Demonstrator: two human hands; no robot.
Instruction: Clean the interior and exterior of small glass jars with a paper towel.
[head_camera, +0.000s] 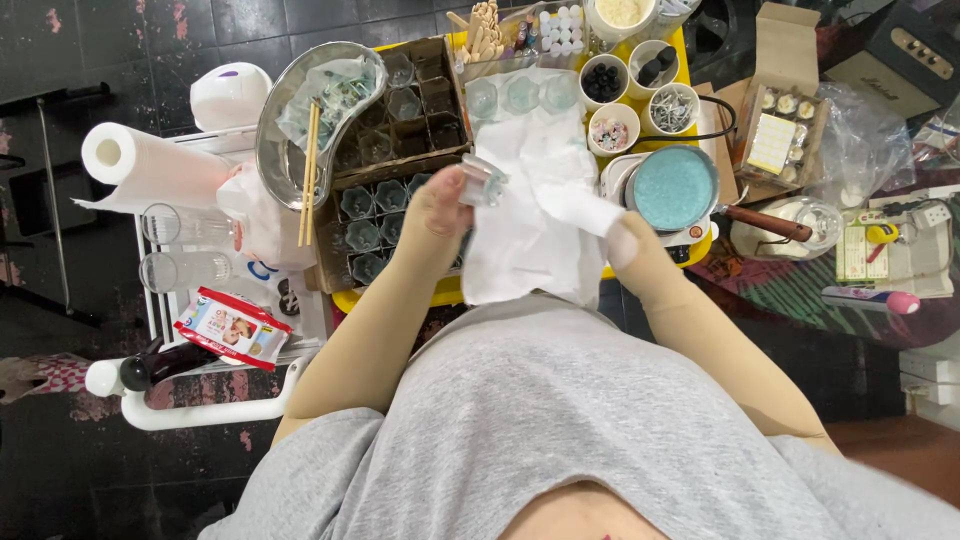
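Fingers (452, 195) of the left hand (436, 215) are pinched shut around a small clear glass cup (482, 182), holding it tilted above the yellow tabletop (400, 297). Just right of them hangs a white paper towel (525, 235), and the right hand (628, 245) is wrapped inside its far corner, so whether those fingers are closed cannot be told, though they seem to bunch the paper. Below and left of the left fingers sits a cardboard tray (330, 245) of more empty glass cups; further left lies a steel kidney dish (275, 130) with chopsticks (309, 170) across it. Beyond the right hand stands a small pot of pale blue wax (674, 187) on a heater. As I judge it, the grip on the cup is slight and at its rim, so a hard wipe could twist it loose onto the glasses below and chip them. Loose paper swinging right could also brush the wax pot and soak or scorch.
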